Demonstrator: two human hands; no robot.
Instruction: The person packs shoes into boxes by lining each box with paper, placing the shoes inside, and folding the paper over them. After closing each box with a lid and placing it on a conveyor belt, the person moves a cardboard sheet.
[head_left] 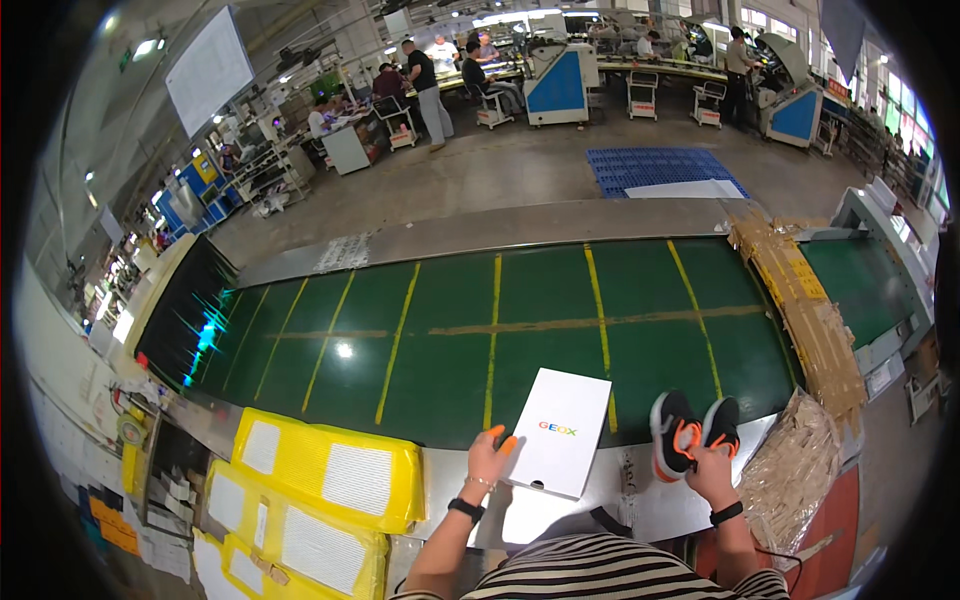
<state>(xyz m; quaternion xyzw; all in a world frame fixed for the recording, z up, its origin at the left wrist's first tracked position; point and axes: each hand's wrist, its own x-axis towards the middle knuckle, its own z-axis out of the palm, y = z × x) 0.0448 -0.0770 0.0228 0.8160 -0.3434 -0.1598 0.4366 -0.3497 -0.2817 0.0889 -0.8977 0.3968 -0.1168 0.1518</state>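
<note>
L hand (pixel 487 458) grips the left edge of a white shoebox lid (pixel 560 432), fingers (pixel 497 437) curled over it; lid lies at the near edge of the green conveyor belt (pixel 450 330), overhanging the metal rim. R hand (pixel 712 468) holds a pair of black shoes w/ orange trim (pixel 692 428), fingers pinching the heels, soles on the belt's near edge just right of the lid. Yellow padded bags (pixel 320 490) sit stacked at lower left.

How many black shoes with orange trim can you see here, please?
2: the black shoes with orange trim stand side by side at the green conveyor belt's near edge, under the right hand. No others show.
</note>
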